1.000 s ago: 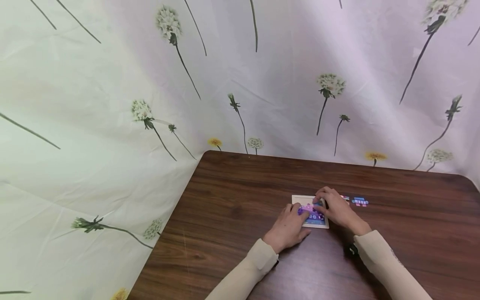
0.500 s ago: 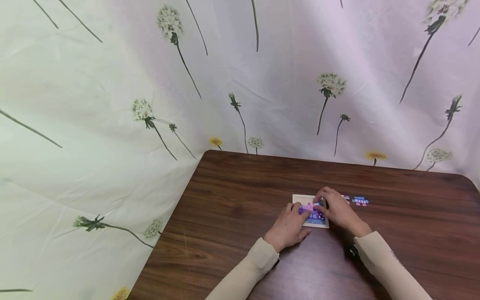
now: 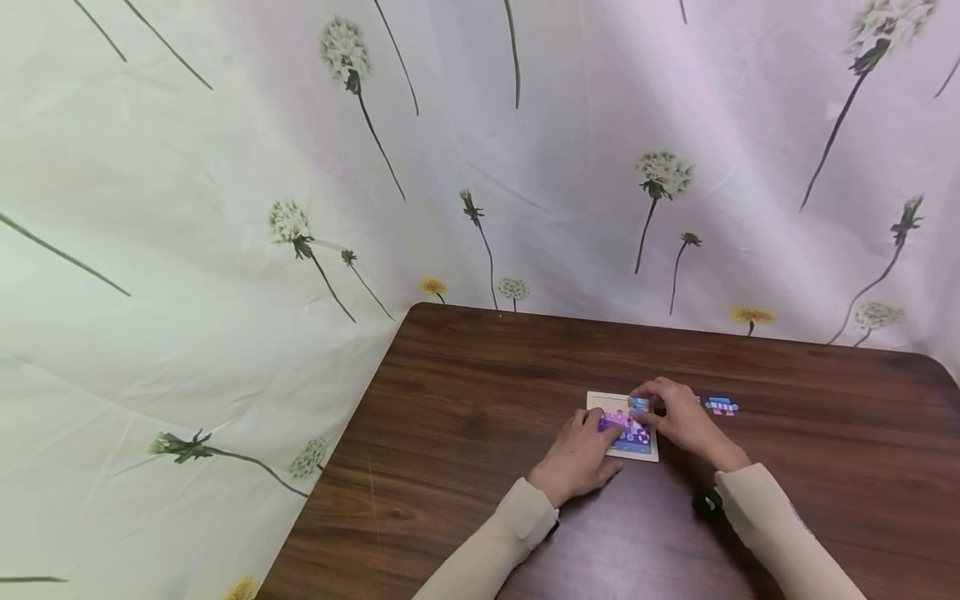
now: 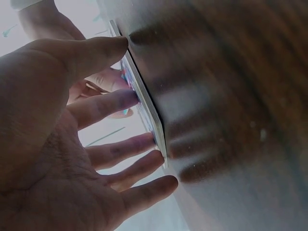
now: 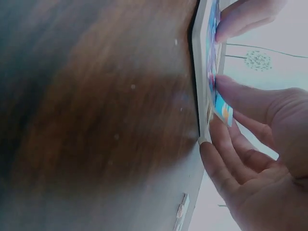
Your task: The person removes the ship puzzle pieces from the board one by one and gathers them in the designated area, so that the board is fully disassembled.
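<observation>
Head view: the puzzle tray point(image 3: 600, 398) lies on the table point(image 3: 465, 392); the left hand point(image 3: 579, 457) at seven o'clock rests straight fingers on it; the right hand point(image 3: 678, 417) at three o'clock pinches a puzzle piece point(image 3: 638, 403). Left wrist view: spread fingers point(image 4: 103, 106) touch the tray's edge point(image 4: 144, 103). Right wrist view: thumb and fingers point(image 5: 240, 98) pinch the piece point(image 5: 222, 107), tilted above the tray point(image 5: 200, 72).

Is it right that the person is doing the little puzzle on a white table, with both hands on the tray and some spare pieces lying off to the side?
Not quite: the table is dark brown wood, not white, as the head view shows. The rest holds: the left hand and right hand are on the puzzle tray, and spare pieces lie beside it.
</observation>
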